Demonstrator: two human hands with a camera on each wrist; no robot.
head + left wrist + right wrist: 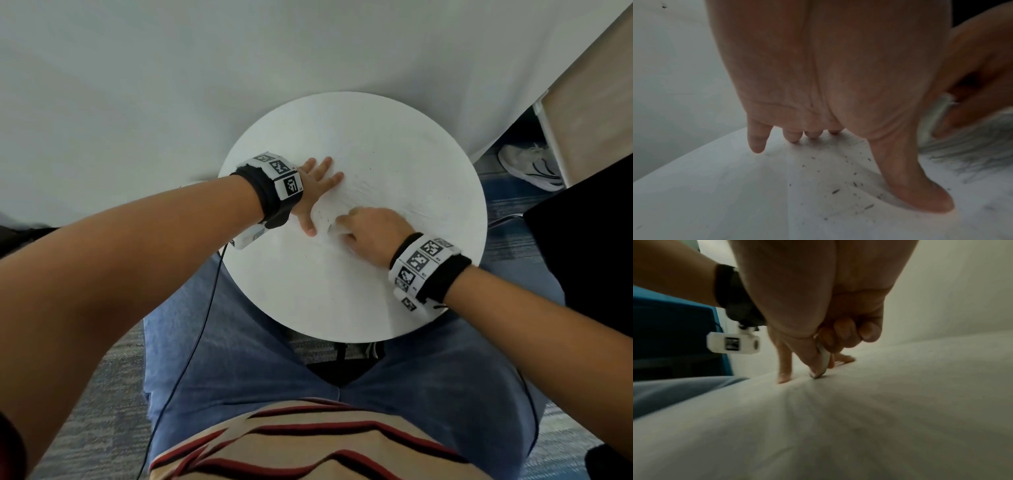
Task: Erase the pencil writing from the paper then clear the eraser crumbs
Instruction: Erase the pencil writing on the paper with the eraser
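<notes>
**Eraser on paper, left hand bracing the sheet**

While the left hand (313,192) lies flat with fingers spread and straight, pressing down on the paper (376,164), the right hand (368,231) works just beside it. Paper sits on the round white table (308,301); its edges are hard to tell apart from the tabletop in the head view.

Left wrist view: thumb and fingertips (792,137) touch the sheet, palm raised off it. Hand holds nothing. Dark crumbs (835,191) are scattered on the paper under the palm and around the thumb. Grey pencil marks (972,155) show to the right of the thumb, smeared or blurred.

Right hand: fingers curled, thumb and fingers pinching a white eraser (823,360). In the right wrist view the eraser's lower tip touches the paper, tilted. In the head view only a small white part of it (337,229) shows at the fingertips, near the left thumb. Ring and little fingers are tucked into the palm.

Both wrists carry black bands with black-and-white marker tags (419,260). A thin black cable (191,353) runs down from the left wrist over the blue jeans (239,359). A white shoe (529,168) lies on the floor at right, well apart from the table.
</notes>
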